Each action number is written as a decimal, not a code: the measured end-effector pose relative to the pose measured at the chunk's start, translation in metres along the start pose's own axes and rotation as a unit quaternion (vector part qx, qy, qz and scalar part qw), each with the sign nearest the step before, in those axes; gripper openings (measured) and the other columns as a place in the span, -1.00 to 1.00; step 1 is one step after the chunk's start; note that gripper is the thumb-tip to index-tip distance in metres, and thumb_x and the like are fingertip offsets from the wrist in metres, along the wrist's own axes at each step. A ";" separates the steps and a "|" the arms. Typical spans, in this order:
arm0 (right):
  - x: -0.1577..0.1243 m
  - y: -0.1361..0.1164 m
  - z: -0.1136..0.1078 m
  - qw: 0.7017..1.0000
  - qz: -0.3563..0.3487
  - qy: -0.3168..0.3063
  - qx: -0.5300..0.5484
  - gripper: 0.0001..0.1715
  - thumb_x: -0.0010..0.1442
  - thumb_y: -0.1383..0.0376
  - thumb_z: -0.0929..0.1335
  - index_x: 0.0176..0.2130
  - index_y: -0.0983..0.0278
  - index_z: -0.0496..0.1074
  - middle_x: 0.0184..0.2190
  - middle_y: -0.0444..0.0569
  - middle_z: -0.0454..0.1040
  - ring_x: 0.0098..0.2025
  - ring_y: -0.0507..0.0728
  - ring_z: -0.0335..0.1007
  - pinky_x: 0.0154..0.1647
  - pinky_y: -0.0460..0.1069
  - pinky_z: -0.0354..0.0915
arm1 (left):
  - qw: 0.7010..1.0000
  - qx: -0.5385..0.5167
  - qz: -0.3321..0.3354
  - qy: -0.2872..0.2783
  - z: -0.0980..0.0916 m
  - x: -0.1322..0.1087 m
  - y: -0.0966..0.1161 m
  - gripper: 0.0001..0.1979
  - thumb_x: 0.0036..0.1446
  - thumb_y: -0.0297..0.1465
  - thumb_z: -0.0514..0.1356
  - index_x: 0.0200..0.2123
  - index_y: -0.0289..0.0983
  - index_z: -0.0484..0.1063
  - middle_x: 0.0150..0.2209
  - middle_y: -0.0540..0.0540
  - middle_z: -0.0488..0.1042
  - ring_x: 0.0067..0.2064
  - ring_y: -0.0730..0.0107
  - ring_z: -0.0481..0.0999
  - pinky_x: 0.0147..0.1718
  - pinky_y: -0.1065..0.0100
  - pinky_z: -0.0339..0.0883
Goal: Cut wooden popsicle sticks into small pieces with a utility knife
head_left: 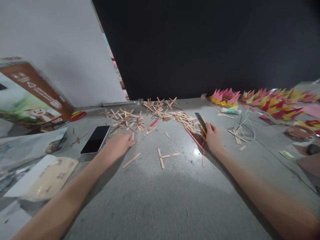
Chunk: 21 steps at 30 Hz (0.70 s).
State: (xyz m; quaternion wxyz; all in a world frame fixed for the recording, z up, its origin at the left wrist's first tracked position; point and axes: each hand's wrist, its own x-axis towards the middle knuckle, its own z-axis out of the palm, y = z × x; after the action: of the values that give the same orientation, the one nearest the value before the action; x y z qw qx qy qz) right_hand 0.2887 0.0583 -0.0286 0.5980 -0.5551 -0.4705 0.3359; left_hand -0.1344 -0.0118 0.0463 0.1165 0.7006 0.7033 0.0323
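My right hand (212, 136) is closed around a yellow and black utility knife (202, 122), held just above the right end of the stick pile. On the left, my left hand (120, 145) is smeared by motion. Thin wooden pieces show at its fingertips, but whether it grips them I cannot tell. Between the hands, two wooden craft sticks (161, 158) lie on the grey table in a sideways T. A single stick (131, 160) rests below my left hand. Behind are crossed-stick clusters (127, 118) and a loose pile of sticks (185, 120).
A phone (95, 140) lies beside my left forearm, near a plastic packet (51, 176) and a printed box (37, 96). Pink and yellow paper crowns (226, 97), a glue stick (230, 111) and a white cord (250, 131) lie right. A black panel (200, 50) stands behind.
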 end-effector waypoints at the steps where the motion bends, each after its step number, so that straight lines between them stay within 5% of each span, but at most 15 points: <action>1: 0.000 0.000 0.000 1.000 0.000 -0.001 0.001 -0.40 0.26 -0.25 0.37 -0.47 0.14 0.29 -0.65 -0.18 0.29 -0.67 0.06 0.12 -0.70 -0.01 0.01 | 0.998 0.045 -0.039 -0.003 -0.003 0.004 -0.019 -0.75 0.30 -0.22 0.19 -0.32 -0.25 0.55 -0.30 -0.26 0.57 -0.18 -0.02 0.59 -0.23 0.22 0.25; 6: -0.002 -0.002 0.000 1.000 -0.006 -0.006 -0.005 -0.40 0.28 -0.25 0.35 -0.46 0.15 0.30 -0.65 -0.19 0.28 -0.66 0.04 0.10 -0.70 -0.04 0.01 | 0.996 0.034 -0.080 -0.009 -0.004 0.019 -0.075 -0.53 0.16 -0.04 0.30 -0.02 -0.25 0.55 -0.18 -0.25 0.62 -0.16 0.00 0.61 -0.30 0.29 0.25; 10: -0.004 -0.005 0.000 1.000 -0.017 -0.013 -0.019 -0.38 0.30 -0.24 0.35 -0.49 0.16 0.29 -0.68 -0.20 0.24 -0.67 0.03 0.09 -0.70 -0.05 0.00 | 0.994 0.073 -0.077 -0.010 -0.003 0.018 -0.074 -0.52 0.08 0.08 0.31 -0.17 -0.19 0.58 -0.16 -0.26 0.61 -0.14 -0.04 0.60 -0.33 0.28 0.26; 21: -0.001 -0.001 0.001 1.000 -0.009 -0.020 -0.014 -0.38 0.28 -0.24 0.35 -0.48 0.16 0.25 -0.67 -0.22 0.23 -0.66 0.01 0.10 -0.72 -0.09 0.02 | 0.995 0.069 -0.064 -0.012 0.010 0.028 -0.073 -0.62 0.12 -0.03 0.27 -0.50 -0.22 0.48 -0.40 -0.19 0.55 -0.29 0.09 0.56 -0.37 0.31 0.22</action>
State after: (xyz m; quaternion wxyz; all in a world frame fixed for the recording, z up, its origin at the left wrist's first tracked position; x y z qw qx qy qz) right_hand 0.2870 0.0571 -0.0276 0.5835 -0.5526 -0.4920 0.3347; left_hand -0.2038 0.0135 0.0176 0.0779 0.6607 0.7459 -0.0326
